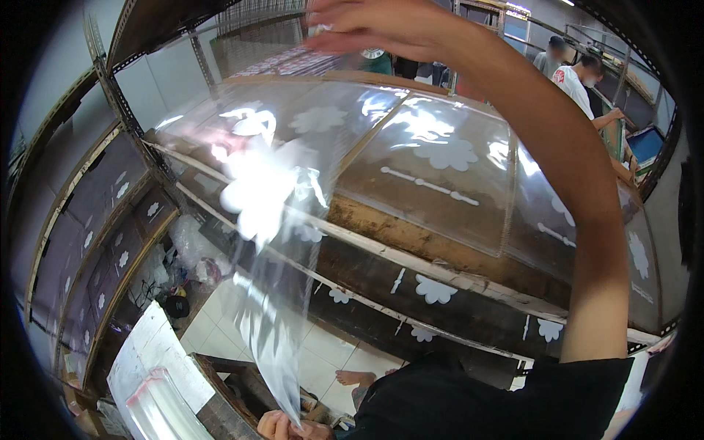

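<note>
A clear plastic sheet [268, 330] with a white flower-like shape [257, 194] hangs between my hands, glossy and blurred. My left hand [290, 427], low in view, has its fingers closed on the sheet's bottom corner. Raised high across the top, my right hand [374, 29] seems to pinch the upper edge, though motion smears its fingertips. Behind the sheet, similar clear sheets [447, 198] with white scalloped shapes and thin white bars lie flat on a brown wooden shelf [418, 231].
Lower shelf boards [374, 275] carry more printed sheets. Metal racks [110, 95] with more of them stand at left. A white board [158, 359] bearing clear plastic is at lower left, near bundled plastic wrap [194, 246]. Two people [576, 81] stand at far right.
</note>
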A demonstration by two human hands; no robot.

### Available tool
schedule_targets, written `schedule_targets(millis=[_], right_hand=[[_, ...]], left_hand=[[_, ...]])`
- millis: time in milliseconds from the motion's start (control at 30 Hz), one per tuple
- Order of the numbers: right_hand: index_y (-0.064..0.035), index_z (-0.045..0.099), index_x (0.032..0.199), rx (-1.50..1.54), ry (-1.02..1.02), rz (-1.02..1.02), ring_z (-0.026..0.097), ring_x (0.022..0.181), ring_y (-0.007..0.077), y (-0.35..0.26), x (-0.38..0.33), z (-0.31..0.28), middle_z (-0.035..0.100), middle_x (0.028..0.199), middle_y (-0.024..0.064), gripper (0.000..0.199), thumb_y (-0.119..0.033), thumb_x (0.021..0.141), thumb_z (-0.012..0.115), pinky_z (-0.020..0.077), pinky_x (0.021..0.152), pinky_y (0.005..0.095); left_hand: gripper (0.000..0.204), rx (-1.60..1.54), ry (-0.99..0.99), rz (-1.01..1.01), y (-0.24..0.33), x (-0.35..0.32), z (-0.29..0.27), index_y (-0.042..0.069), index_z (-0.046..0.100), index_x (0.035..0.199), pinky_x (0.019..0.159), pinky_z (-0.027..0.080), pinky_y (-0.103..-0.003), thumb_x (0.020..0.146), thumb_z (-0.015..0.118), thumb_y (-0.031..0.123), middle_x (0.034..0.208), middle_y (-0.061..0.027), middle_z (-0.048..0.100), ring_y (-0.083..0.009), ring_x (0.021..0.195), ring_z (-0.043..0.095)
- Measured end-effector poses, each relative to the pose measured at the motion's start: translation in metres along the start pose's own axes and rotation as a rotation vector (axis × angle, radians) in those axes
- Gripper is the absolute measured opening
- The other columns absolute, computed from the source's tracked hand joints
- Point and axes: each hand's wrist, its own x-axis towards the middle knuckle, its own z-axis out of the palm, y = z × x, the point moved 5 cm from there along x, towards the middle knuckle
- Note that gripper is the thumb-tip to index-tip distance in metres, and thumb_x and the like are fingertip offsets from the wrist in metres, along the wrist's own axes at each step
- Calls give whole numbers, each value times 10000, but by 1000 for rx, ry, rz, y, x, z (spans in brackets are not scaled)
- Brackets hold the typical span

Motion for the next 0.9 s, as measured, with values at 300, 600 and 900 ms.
schedule_targets(millis=[300, 600, 900], right_hand=[[22, 437, 1407, 52, 585, 182, 617, 1213, 343, 88, -196, -177, 527, 1386, 184, 489, 58, 927, 522, 536, 1035, 409], [-2, 446, 1387, -5, 667, 502, 683, 1065, 319, 174, -237, -201, 506, 1316, 138, 541, 93, 858, 511, 609, 885, 365], [41, 418, 1399, -21, 691, 438, 684, 1077, 351, 187, -233, -215, 490, 1338, 162, 559, 49, 862, 573, 621, 875, 390]], left_hand=[[131, -39, -552, -492, -90, -164, 112, -30, 664, 975, 787, 478, -402, 899, 644, 76, 938, -182, 649, -332, 886, 620], [391, -12, -1178, -944, -150, -454, 43, -41, 643, 1090, 929, 455, -523, 981, 470, 292, 1087, -332, 640, -525, 1072, 579], [362, 242, -1264, -826, -172, -518, 1, 8, 609, 1069, 801, 471, -537, 805, 645, 254, 1017, -240, 622, -427, 932, 596]])
